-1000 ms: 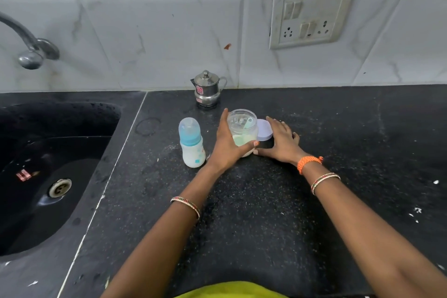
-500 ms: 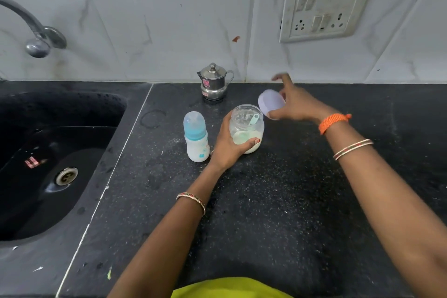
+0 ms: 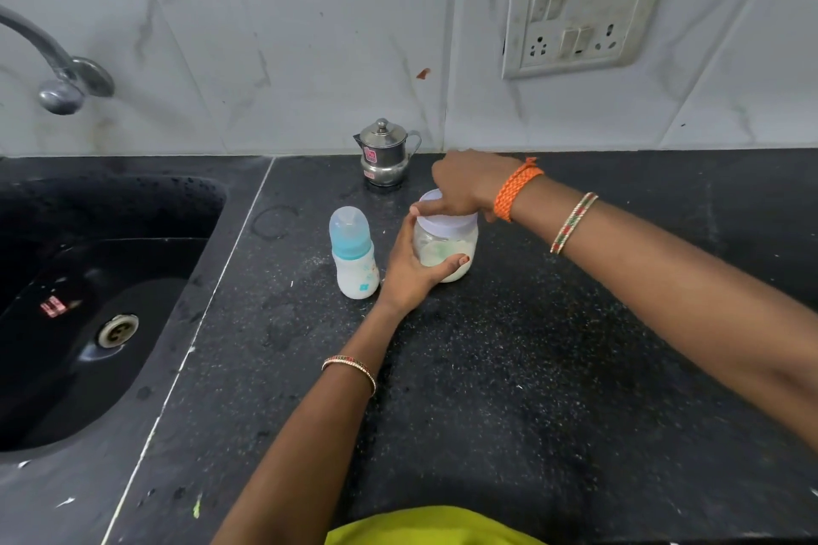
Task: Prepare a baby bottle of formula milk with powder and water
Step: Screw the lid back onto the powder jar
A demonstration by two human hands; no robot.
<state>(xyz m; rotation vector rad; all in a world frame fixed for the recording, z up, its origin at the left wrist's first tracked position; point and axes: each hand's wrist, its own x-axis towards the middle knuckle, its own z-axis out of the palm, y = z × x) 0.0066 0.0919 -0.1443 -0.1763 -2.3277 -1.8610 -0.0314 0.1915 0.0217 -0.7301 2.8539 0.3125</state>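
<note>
On the black counter (image 3: 509,367) the clear jar (image 3: 447,250) of pale powder stands a little past the middle, toward twelve o'clock from the person. The left hand (image 3: 409,268) wraps around the jar from its nine o'clock side, thumb across the front and fingers curled behind the glass. The right hand (image 3: 464,190) comes down from above and grips the lilac lid (image 3: 445,219), which sits on the jar's mouth; its fingers are bent over the lid's rim, and whether the lid is fully seated I cannot tell.

The baby bottle (image 3: 353,259) stands upright just beside the jar at its nine o'clock, close to the left hand, white below and blue at the collar, with a clear cap over the teat. It looks filled with white liquid.

At the jar's eleven o'clock, against the tiled wall, stands a small steel pot (image 3: 384,153) with lid and handle. The sink (image 3: 88,301) lies well apart at nine o'clock, the tap (image 3: 57,71) above it.
</note>
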